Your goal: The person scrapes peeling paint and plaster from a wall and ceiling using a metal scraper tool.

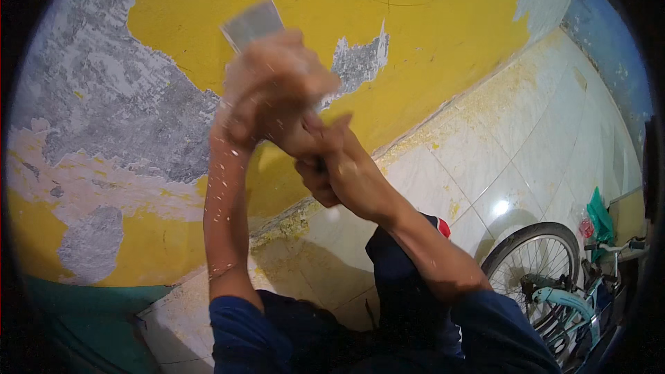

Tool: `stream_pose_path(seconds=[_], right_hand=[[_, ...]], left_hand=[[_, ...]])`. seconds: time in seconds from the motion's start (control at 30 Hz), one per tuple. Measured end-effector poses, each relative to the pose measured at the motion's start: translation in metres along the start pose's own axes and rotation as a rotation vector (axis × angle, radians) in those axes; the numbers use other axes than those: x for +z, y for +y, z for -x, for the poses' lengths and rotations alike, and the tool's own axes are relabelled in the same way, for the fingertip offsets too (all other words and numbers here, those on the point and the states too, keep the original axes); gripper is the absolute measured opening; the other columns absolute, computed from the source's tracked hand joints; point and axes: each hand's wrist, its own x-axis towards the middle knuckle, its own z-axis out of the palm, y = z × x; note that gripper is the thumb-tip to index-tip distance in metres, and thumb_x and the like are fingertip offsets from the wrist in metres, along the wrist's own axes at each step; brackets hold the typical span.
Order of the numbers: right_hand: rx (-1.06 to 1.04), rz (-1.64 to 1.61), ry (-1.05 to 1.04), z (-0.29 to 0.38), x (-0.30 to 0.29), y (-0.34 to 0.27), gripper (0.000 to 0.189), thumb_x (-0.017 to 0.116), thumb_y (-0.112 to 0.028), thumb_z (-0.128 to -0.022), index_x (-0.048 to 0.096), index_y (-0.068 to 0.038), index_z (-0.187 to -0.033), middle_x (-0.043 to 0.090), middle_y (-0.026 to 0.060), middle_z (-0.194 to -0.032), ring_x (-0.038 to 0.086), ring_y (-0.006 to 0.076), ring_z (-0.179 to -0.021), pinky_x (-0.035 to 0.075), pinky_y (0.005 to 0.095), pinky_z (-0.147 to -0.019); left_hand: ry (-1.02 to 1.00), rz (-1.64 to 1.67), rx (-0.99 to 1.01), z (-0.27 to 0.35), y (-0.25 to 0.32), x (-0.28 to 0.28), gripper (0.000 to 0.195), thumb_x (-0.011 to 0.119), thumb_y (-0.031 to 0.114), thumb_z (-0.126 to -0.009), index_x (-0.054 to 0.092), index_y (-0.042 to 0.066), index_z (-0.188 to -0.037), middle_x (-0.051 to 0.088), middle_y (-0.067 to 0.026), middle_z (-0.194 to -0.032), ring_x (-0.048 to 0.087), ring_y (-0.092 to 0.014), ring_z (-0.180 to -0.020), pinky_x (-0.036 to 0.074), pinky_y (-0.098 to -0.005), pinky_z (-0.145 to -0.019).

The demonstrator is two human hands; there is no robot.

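Observation:
Against a yellow painted wall (332, 5), a flat metal scraper blade (253, 23) points up and to the left. My left hand (278, 75), blurred by motion, is closed around the scraper just behind the blade. Lower down, my right hand (330, 163) grips what looks like the dark handle end, mostly hidden by its fingers. Grey bare plaster (140, 109) shows left of the blade where paint is gone. A smaller stripped patch (361, 62) lies right of my left hand. Pale flakes appear over my left forearm.
Yellow paint crumbs lie along the wall's foot on the white tiled floor (499, 166). A light-blue bicycle (566, 296) stands at lower right, beside a green plastic bag (600, 218). A blue wall (608, 36) borders the far right; a green surface (93, 306) is at lower left.

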Motion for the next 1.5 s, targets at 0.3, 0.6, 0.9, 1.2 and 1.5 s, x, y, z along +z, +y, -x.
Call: stream_pose_path(seconds=[0.3,0.6,0.9,1.2,1.5], right_hand=[[0.142,-0.103,-0.068,0.016,-0.007,0.003,0.038,0.026,-0.048,-0.098,0.032,-0.015,-0.079,0.025,-0.0050,-0.056,0.018,0.0043,-0.043,0.013,0.0219,-0.038],[0.461,0.029,0.149,0.025,-0.004,-0.015,0.026,0.034,-0.025,-0.091,0.028,-0.015,-0.068,0.023,-0.0049,-0.054,0.015,0.0052,-0.041,0.015,0.0224,-0.037],[0.166,0.194,-0.054,0.024,-0.029,0.010,0.045,0.033,-0.047,-0.097,0.045,-0.009,-0.077,0.036,-0.0021,-0.052,0.030,0.0072,-0.039,0.025,0.0226,-0.036],[0.067,0.041,-0.023,0.001,0.006,0.016,0.052,0.020,-0.060,-0.094,0.039,-0.012,-0.086,0.029,-0.0038,-0.056,0.021,0.0043,-0.042,0.015,0.0197,-0.037],[0.269,-0.059,0.050,0.015,-0.017,0.019,0.043,0.019,-0.052,-0.098,0.036,-0.016,-0.082,0.026,-0.0038,-0.055,0.019,0.0054,-0.042,0.014,0.0204,-0.037]], left_hand=[[-0.023,0.040,-0.094,0.007,0.021,0.009,0.040,0.064,0.041,-0.068,0.051,0.010,-0.046,0.049,-0.0089,-0.044,0.048,-0.027,-0.045,0.040,-0.0356,-0.049],[-0.054,0.082,-0.191,0.019,0.037,0.029,0.042,0.061,0.045,-0.066,0.041,0.012,-0.048,0.042,-0.0061,-0.045,0.041,-0.027,-0.046,0.034,-0.0350,-0.048],[0.063,0.117,-0.130,0.028,0.031,0.043,0.054,0.054,0.056,-0.074,0.044,0.011,-0.046,0.049,-0.0073,-0.044,0.049,-0.023,-0.045,0.040,-0.0310,-0.058],[0.063,0.065,-0.039,0.015,0.003,0.003,0.030,0.063,0.039,-0.056,0.048,0.013,-0.053,0.043,-0.0018,-0.050,0.047,-0.021,-0.049,0.037,-0.0322,-0.047],[-0.054,0.066,-0.127,0.021,0.025,0.034,0.036,0.064,0.041,-0.065,0.050,0.011,-0.049,0.049,-0.0039,-0.048,0.046,-0.024,-0.047,0.037,-0.0325,-0.049]])
